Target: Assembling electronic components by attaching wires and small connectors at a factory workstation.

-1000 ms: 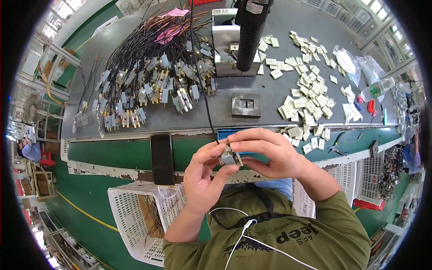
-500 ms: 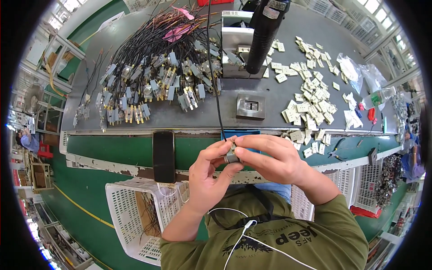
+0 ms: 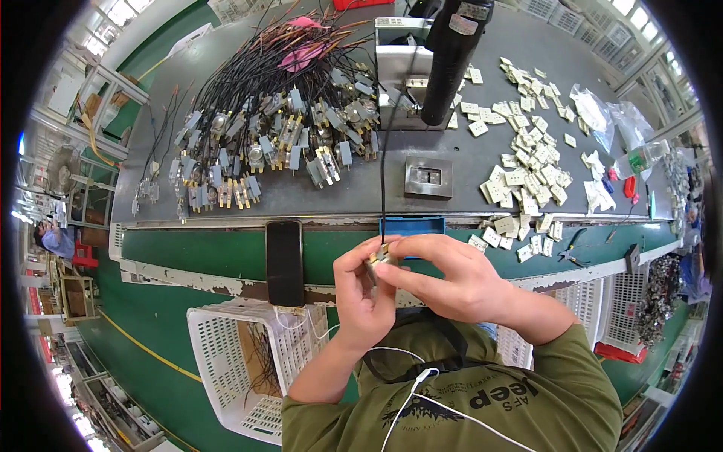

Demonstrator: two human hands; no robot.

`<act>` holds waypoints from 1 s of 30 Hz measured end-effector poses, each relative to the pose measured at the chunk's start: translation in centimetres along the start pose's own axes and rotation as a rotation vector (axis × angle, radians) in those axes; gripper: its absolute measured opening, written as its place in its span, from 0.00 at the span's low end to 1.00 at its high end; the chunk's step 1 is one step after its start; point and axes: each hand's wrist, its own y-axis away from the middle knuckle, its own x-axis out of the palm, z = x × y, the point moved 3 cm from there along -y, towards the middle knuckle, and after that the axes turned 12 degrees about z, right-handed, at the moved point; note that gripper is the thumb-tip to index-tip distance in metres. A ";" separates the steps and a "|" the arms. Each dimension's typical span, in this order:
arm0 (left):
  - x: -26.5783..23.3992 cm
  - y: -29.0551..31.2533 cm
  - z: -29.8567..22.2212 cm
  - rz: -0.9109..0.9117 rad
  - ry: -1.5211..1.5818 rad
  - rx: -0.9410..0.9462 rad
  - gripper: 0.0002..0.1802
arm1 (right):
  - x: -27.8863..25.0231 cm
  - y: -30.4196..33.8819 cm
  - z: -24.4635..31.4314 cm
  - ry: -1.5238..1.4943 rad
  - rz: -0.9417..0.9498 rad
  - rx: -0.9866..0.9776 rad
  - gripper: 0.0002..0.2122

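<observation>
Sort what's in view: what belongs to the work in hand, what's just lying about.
Likely belongs:
small part, held by left hand and right hand;
piled grey parts with black cables;
scattered cream pieces.

Apparently just lying about:
black phone;
bottle on its side;
clear plastic bag.

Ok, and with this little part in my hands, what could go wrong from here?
The small part, pinched between your left hand and right hand, might slip. The black cord leading down to it could tug it if snagged. The phone appears to reach the front edge of the green ledge, so a bump might knock it off.
</observation>
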 end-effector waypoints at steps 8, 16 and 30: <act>-3.3 0.6 -0.4 -0.032 0.658 0.073 0.15 | -0.2 1.0 -1.2 -0.374 -0.055 0.176 0.21; -7.8 2.3 -1.3 0.004 0.870 0.246 0.15 | 0.5 1.5 -1.4 -0.471 0.016 0.204 0.19; -33.5 33.9 9.0 -1.334 0.439 0.062 0.26 | 1.4 3.2 -3.4 -0.465 0.016 0.364 0.16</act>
